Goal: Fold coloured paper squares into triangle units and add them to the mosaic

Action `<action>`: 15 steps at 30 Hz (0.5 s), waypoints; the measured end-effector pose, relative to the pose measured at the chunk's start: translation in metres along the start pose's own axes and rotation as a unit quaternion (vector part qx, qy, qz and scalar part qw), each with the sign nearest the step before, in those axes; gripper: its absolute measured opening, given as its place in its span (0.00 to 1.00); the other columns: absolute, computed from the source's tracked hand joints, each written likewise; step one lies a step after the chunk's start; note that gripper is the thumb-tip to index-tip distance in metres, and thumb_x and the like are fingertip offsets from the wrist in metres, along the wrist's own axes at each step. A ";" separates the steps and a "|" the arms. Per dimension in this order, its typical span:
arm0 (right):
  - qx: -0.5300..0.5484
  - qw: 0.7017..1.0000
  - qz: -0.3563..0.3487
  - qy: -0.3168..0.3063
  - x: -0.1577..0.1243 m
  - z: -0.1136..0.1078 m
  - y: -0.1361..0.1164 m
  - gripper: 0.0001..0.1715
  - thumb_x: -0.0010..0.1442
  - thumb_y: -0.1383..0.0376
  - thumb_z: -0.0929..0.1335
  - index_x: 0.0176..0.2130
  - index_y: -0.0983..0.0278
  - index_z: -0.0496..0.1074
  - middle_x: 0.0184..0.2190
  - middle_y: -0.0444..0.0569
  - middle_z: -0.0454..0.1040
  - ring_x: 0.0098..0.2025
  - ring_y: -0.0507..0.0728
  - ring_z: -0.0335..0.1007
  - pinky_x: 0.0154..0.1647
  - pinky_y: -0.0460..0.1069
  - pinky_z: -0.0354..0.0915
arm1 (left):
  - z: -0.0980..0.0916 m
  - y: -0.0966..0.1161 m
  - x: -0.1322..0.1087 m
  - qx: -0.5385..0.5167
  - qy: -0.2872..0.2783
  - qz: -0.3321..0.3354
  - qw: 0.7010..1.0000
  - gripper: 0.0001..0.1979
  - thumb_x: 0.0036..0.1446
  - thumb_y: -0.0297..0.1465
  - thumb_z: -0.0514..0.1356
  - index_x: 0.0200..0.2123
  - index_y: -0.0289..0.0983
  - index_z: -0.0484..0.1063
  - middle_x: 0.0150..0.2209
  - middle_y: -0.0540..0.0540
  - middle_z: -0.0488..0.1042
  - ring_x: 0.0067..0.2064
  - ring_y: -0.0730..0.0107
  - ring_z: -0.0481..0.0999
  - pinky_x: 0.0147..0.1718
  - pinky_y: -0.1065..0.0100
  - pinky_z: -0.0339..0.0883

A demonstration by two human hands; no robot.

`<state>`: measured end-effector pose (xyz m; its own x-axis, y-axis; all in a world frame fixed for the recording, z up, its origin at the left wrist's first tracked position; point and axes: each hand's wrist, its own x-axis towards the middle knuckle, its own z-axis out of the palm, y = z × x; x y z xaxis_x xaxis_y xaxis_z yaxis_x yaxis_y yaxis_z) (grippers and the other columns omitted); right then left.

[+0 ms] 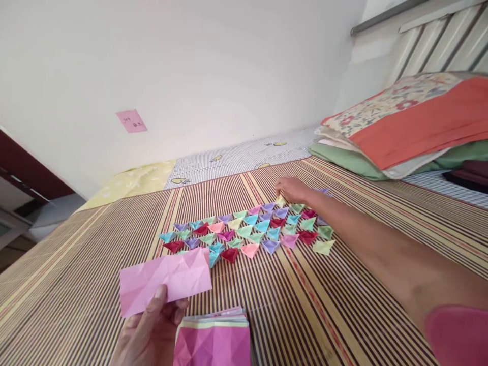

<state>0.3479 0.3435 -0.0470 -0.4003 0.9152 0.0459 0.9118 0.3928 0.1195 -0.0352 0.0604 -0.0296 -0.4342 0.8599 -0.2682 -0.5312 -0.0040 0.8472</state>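
In my left hand is a creased pink paper sheet, pinched between thumb and fingers at its lower edge. Just right of that hand lies a stack of creased colored paper, magenta on top. My right hand reaches out to the far side of rows of small folded paper boats in many colors. Its fingers are closed on a pale yellow paper boat at the back row, partly covered by the hand. My right forearm hides some boats at the right end.
A striped bamboo mat covers the bed. Folded bedding with an orange and floral cover is piled at the right. Behind the mat stands a white wall with a pink note stuck on it.
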 end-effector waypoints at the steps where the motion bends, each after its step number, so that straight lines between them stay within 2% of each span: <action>1: 0.002 1.000 -0.001 -0.003 0.002 0.000 -0.001 0.19 0.71 0.59 0.70 0.58 0.63 0.73 0.58 0.55 0.74 0.55 0.63 0.75 0.54 0.62 0.74 | 0.000 0.000 0.000 -0.002 0.000 0.000 1.000 0.13 0.42 0.33 0.79 0.29 0.34 0.82 0.32 0.45 0.79 0.31 0.66 0.76 0.29 0.66 0.79; 4: 0.003 1.000 0.006 -0.020 0.005 0.002 -0.003 0.20 0.71 0.59 0.71 0.59 0.64 0.72 0.58 0.55 0.74 0.54 0.63 0.76 0.53 0.62 0.74 | 0.001 0.001 0.000 -0.006 0.011 -0.004 1.000 0.12 0.43 0.33 0.78 0.30 0.34 0.83 0.33 0.45 0.80 0.30 0.67 0.76 0.28 0.68 0.78; 8: 0.000 0.999 0.023 -0.040 0.001 0.002 -0.003 0.20 0.71 0.59 0.71 0.58 0.64 0.72 0.56 0.54 0.75 0.52 0.62 0.77 0.52 0.61 0.75 | 0.003 0.003 -0.002 -0.010 0.032 -0.004 0.999 0.11 0.42 0.32 0.78 0.27 0.35 0.82 0.31 0.45 0.80 0.31 0.67 0.77 0.31 0.67 0.80; 15: -0.021 0.999 0.024 -0.036 -0.012 -0.010 -0.001 0.19 0.71 0.59 0.71 0.58 0.64 0.73 0.57 0.54 0.75 0.53 0.62 0.76 0.53 0.61 0.74 | 0.003 0.001 -0.002 -0.001 0.010 -0.006 1.000 0.10 0.45 0.33 0.78 0.28 0.35 0.83 0.31 0.45 0.79 0.32 0.68 0.76 0.31 0.69 0.79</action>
<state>0.3503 0.3314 -0.0381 -0.3478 0.9374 -0.0179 0.9243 0.3460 0.1613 -0.0327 0.0605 -0.0265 -0.4424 0.8496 -0.2873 -0.5381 0.0049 0.8428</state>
